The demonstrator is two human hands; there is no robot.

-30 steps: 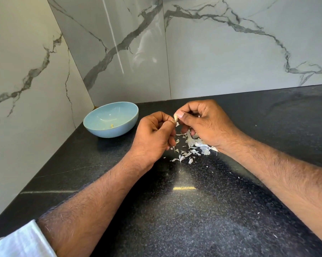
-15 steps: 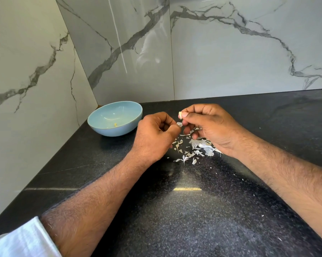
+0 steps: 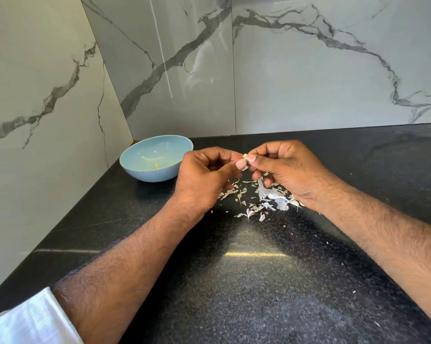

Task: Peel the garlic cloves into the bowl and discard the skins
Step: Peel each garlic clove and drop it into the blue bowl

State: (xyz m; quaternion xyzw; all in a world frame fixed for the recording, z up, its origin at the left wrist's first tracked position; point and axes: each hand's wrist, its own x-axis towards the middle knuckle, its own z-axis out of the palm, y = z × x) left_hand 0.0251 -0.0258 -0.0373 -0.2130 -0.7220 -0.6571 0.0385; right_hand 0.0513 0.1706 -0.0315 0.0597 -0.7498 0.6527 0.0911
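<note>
Both hands together mid-frame: left hand (image 3: 204,180) and right hand (image 3: 287,167) pinch one garlic clove (image 3: 245,157). Tiny, light, likely slippery; grip ends. Skins (image 3: 264,197) papery. Bowl (image 3: 157,157) upper left.

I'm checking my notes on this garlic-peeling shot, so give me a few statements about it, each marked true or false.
1. Both hands pinch the garlic clove between them. True.
2. The blue bowl is full of peeled cloves. False: only one small yellowish bit shows inside.
3. The garlic skins lie on the black counter under the hands. True.
4. The bowl stands to the right of the right hand. False: it stands left of the left hand, in the corner.
</note>
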